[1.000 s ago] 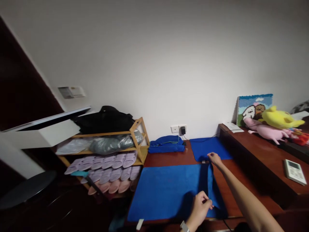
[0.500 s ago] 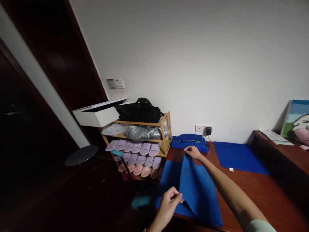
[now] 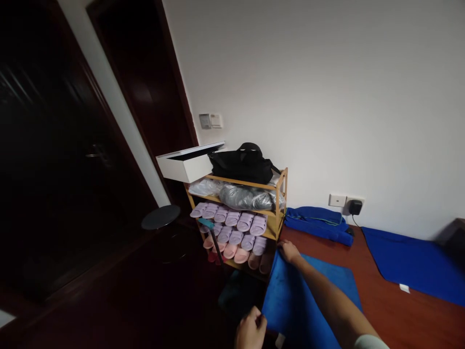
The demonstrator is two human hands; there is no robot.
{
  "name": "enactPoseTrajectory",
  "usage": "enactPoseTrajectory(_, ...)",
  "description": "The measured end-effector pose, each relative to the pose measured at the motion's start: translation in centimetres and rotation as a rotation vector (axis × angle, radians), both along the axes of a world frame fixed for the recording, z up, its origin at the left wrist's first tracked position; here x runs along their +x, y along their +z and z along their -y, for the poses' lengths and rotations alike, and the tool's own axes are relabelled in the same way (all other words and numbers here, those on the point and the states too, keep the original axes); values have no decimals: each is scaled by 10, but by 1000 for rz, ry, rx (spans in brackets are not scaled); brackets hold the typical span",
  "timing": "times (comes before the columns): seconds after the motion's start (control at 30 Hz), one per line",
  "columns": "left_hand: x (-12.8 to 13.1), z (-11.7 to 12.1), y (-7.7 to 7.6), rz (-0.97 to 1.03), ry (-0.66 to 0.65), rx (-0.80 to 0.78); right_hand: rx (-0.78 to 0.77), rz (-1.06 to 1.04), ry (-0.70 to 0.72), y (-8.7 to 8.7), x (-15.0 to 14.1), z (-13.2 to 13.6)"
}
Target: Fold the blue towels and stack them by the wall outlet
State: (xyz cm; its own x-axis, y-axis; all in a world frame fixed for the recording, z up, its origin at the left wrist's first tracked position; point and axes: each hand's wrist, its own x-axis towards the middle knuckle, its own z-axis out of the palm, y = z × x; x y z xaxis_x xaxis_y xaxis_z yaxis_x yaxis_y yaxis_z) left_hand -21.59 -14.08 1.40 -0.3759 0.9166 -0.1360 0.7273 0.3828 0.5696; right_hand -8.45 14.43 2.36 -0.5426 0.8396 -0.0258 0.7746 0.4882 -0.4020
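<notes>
A blue cloth, probably a towel, lies on the brown wooden surface, its right part folded over toward the left. At the near left corner, my left hand pinches the cloth's edge. My right hand is closed on the far left corner, with the forearm crossing above the cloth. A white tag shows at the near edge. Part of the cloth is hidden beneath my right arm.
Behind is a folded blue bundle; a second blue cloth lies flat at right. A wooden rack holds slippers, a black bag and a white box. A round stool stands left.
Both hands have carried the cloth's right edge over to the left and lowered it at the left side. The view has swung left, showing more of the door and rack.
</notes>
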Motion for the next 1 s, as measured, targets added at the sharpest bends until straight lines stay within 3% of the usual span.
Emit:
enactPoseTrajectory(0.2, 2, 1, -2, -186, 21, -2, -14, -41, -1, -4, 5, -9)
enactPoseTrajectory(0.33, -3, 1, -12, -51, 57, 78, -22, -149, 15, 10, 14, -5)
enactPoseTrajectory(0.5, -14, 2, -20, 254, 81, 221, -8, -324, 124, 53, 51, 12)
enactPoseTrajectory(0.7, -10, 1, -11, 175, 26, 417, 56, -437, 234, 120, 124, 51)
enactPoseTrajectory(0.8, -3, -1, 2, 203, -23, 449, 106, -442, 306, 149, 156, 76)
enactPoseTrajectory(0.87, 2, -7, 20, 242, -39, 461, 143, -455, 286, 165, 179, 89)
enactPoseTrajectory(1.0, 14, -25, 84, 387, -110, 592, 171, -581, 84, 194, 235, 107)
